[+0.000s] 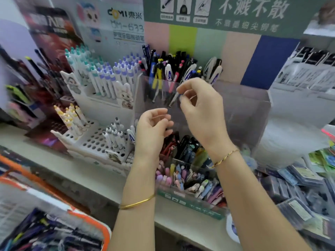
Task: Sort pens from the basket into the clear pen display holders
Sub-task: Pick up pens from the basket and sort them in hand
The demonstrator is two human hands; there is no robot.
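A card backboard in pastel stripes with a green printed header fills the upper right of the frame. Below it, a pale shelf runs from the left edge towards the lower centre. On the shelf at centre stands the clear pen display holder, stepped in tiers. Its upper tier, at upper centre, is packed with upright dark, blue and white pens. Its lower tiers, just below centre, hold black and pastel pens behind a green label strip.

Left of the holder, white perforated stands carry white pens with teal, purple and yellow caps. The basket, orange-rimmed, sits in the lower left corner with a heap of mixed pens in it. Flat wrapped packs lie at lower right.

Both forearms rise from the bottom edge. The right hand, at centre in front of the holder, pinches the top of a white-barrelled pen between thumb and forefinger. The pen hangs tip-down at the front of the upper tier; with the blur, it seems to be inside the clear wall. The left hand is just below and left of it, fingers loosely curled.

A gold bangle circles the left wrist and a thin gold chain the right.
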